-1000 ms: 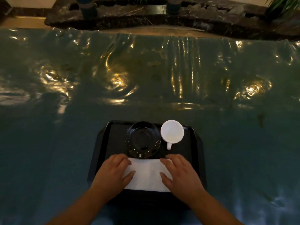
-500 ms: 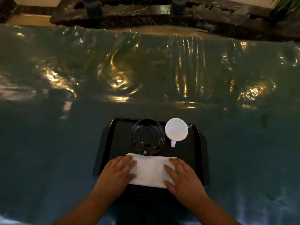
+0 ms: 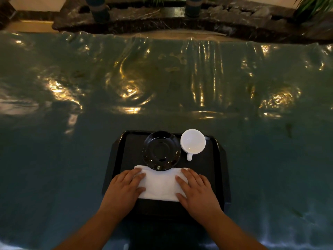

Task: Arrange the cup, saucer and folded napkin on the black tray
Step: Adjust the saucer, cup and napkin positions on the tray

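A black tray [image 3: 217, 170] lies on the table close to me. On its far half sit a black saucer [image 3: 161, 150] and, to its right, an empty white cup [image 3: 192, 143] with its handle toward me. A folded white napkin [image 3: 161, 184] lies flat on the near half, its far edge touching the saucer. My left hand [image 3: 124, 188] rests flat on the napkin's left end and my right hand [image 3: 196, 190] on its right end, fingers spread, pressing rather than gripping.
The table wears a wrinkled, shiny teal plastic cover [image 3: 72, 141] with bright reflections. Beyond the far edge are a dark stone ledge [image 3: 162, 17] with two pillar bases and plants [image 3: 315, 6] at the right.
The napkin has been folded narrower, its near edge now farther from me; both hands slid slightly outward along it. Saucer and cup have not moved on the tray.
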A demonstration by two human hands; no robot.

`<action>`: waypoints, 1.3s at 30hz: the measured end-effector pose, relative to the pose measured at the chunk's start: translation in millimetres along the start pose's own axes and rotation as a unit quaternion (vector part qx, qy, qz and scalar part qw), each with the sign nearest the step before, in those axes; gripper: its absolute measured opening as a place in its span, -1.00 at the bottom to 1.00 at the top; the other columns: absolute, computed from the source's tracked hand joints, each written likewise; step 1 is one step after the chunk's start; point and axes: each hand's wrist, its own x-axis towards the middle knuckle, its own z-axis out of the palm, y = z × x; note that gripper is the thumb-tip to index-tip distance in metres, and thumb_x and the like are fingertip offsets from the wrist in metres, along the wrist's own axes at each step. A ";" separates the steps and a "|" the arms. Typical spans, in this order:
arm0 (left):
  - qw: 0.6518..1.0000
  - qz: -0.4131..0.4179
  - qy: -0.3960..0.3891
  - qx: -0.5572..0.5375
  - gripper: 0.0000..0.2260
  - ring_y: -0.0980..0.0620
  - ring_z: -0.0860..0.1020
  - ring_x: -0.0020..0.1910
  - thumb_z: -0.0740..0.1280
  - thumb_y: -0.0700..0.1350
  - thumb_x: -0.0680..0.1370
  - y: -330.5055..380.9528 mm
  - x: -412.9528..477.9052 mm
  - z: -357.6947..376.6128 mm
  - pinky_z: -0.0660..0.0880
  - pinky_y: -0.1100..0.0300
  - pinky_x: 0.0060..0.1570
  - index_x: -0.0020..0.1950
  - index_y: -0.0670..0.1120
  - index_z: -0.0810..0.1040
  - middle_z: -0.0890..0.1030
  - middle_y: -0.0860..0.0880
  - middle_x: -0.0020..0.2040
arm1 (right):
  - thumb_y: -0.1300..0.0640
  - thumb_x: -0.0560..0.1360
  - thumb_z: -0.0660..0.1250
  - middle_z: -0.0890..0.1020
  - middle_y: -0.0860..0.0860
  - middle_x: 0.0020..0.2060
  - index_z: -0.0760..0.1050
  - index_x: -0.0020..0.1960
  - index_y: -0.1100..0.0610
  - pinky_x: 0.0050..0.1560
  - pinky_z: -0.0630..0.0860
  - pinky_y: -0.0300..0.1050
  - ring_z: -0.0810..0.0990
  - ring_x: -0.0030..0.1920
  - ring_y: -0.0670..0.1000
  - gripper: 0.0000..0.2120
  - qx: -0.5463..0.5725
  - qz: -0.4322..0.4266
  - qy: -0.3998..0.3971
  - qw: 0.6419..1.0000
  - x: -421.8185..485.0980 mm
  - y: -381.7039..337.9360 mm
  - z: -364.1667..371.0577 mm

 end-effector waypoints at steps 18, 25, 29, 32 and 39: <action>0.998 -0.044 -0.047 0.009 -0.54 -0.11 0.60 0.20 0.16 0.17 0.55 0.3 7.7 -11.6 0.61 -0.10 0.12 0.31 0.01 0.61 0.60 -0.04 0.35 | -0.22 0.63 0.11 0.34 0.05 0.58 0.33 0.54 -0.05 0.44 0.32 0.25 0.30 0.56 0.11 -0.47 0.005 0.017 -0.059 0.998 13.2 -4.8 -8.0; 0.997 -0.039 -0.059 0.003 -0.55 -0.10 0.56 0.23 0.17 0.16 0.58 0.6 6.0 -11.7 0.58 -0.09 0.17 0.35 0.00 0.59 0.58 -0.05 0.37 | -0.16 0.57 0.13 0.41 0.08 0.53 0.43 0.48 0.00 0.40 0.42 0.28 0.38 0.52 0.15 -0.47 0.014 0.048 -0.076 0.996 14.2 -17.2 -14.4; 0.996 -0.042 -0.073 0.005 -0.54 -0.09 0.57 0.22 0.18 0.19 0.56 1.9 7.7 -16.3 0.59 -0.08 0.15 0.33 0.00 0.60 0.58 -0.03 0.36 | -0.16 0.54 0.14 0.44 0.08 0.51 0.45 0.46 -0.01 0.37 0.45 0.29 0.42 0.49 0.15 -0.46 0.011 0.045 -0.079 0.996 16.2 -17.4 -18.1; 0.995 -0.049 -0.091 0.010 -0.53 -0.09 0.59 0.19 0.18 0.23 0.54 4.1 11.0 -21.7 0.61 -0.06 0.09 0.30 0.03 0.62 0.60 -0.02 0.33 | -0.17 0.54 0.12 0.45 0.07 0.50 0.45 0.46 -0.02 0.38 0.44 0.26 0.42 0.49 0.14 -0.46 0.016 0.043 -0.085 0.995 16.7 -17.6 -21.7; 0.992 -0.116 0.006 -0.056 -0.37 -0.16 0.54 0.28 0.22 0.33 0.52 9.1 44.6 -47.0 0.55 -0.08 0.21 0.41 -0.08 0.54 0.53 -0.09 0.39 | 0.06 0.50 0.47 0.57 0.11 0.29 0.50 0.39 0.14 0.34 0.46 0.14 0.50 0.29 0.16 -0.50 0.130 0.114 0.182 0.968 47.8 1.3 -73.3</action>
